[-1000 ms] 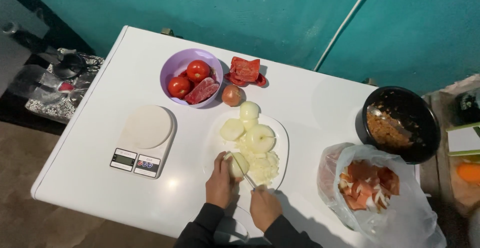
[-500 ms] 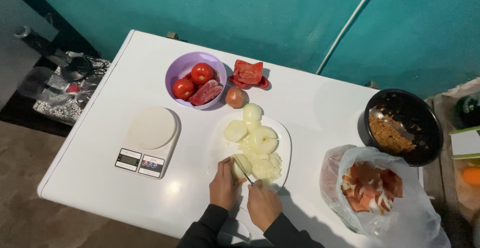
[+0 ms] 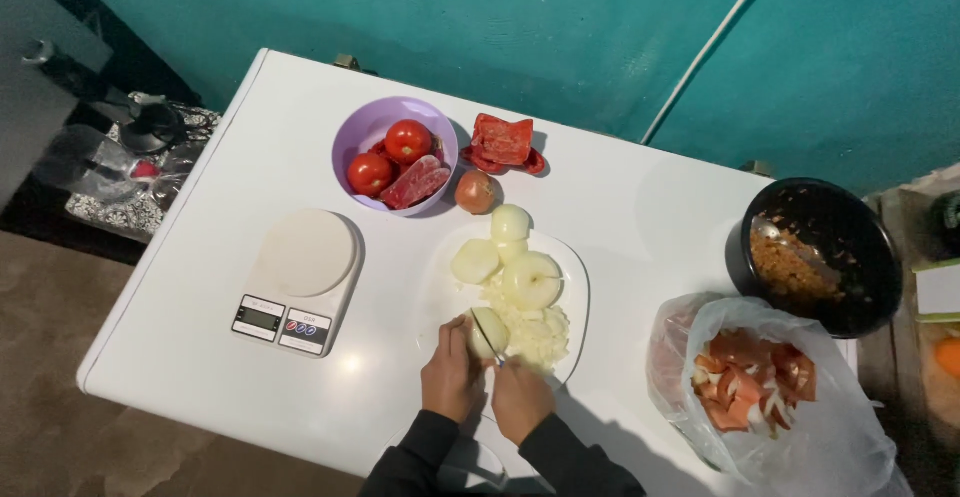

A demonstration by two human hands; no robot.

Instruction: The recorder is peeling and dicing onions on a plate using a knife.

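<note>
Since the earlier frames both hands sit at much the same spot at the near edge of the white plate (image 3: 575, 302), while the knife (image 3: 487, 339) has shifted a little across the onion half (image 3: 490, 329) and the view has drifted slightly. At this moment the left hand (image 3: 452, 377) rests its curled fingers on the near side of the onion half, pinning it to the plate. Beside it, the right hand (image 3: 521, 395) is closed around the knife's handle, with the thin blade angled up and to the left over the onion half. Just right of the blade lies a heap of chopped onion (image 3: 540, 334). Farther back on the plate sit several peeled onion pieces (image 3: 530, 279), close together. Behind the plate stands an unpeeled onion (image 3: 476, 192), and next to it a purple bowl (image 3: 352, 137) holding tomatoes (image 3: 408, 141) and a red slice. Red pepper pieces (image 3: 503, 141) lie on the white table (image 3: 620, 207) beside the bowl. A white kitchen scale (image 3: 300, 277) is left of the plate. To the right are a black bowl (image 3: 880, 287) with a spoon in it and a clear plastic bag (image 3: 830, 437) of scraps.
</note>
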